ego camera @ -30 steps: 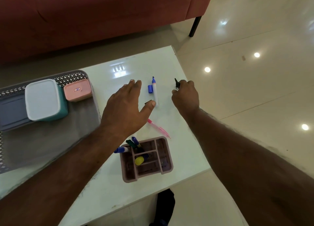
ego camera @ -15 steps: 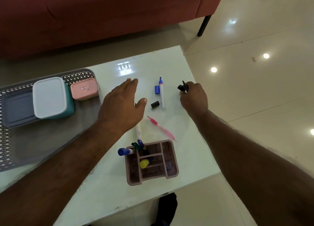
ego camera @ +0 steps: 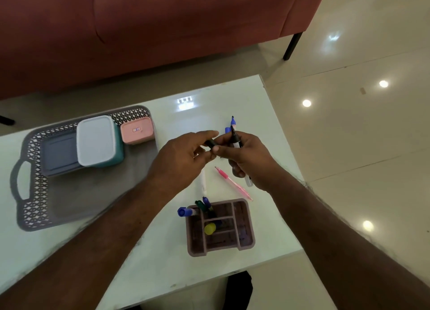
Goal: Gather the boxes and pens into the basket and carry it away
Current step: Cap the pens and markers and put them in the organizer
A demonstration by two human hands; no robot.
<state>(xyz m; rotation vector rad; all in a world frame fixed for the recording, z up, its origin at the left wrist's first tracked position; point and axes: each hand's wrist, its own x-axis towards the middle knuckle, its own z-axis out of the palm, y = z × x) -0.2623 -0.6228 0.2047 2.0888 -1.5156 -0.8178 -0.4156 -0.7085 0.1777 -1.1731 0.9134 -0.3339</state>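
The person stands over the white table [ego camera: 144,251] with both hands raised just above its middle, busy with one pen rather than the basket. The right hand [ego camera: 250,160] is curled round a black-tipped marker [ego camera: 235,139], holding it upright with its uncapped tip up, while the left hand [ego camera: 186,158] pinches a small black cap [ego camera: 210,143] between thumb and fingers, just beside that tip. As I read it, the step in hand is capping this marker before it is put away. The grey basket [ego camera: 35,193] lies well to the left and already holds three boxes along its far side: a grey box [ego camera: 59,152], a white-lidded teal box [ego camera: 96,140] and a pink box [ego camera: 137,130]. The pens are not yet in it. A blue marker [ego camera: 232,122] lies beyond the hands, a pink pen [ego camera: 232,182] lies on the table below them, and several more stand in the pink pen holder [ego camera: 221,228] near the table's front edge. The next move calls for lining the cap's mouth up with the tip and pressing it home, then gathering up the loose pens.
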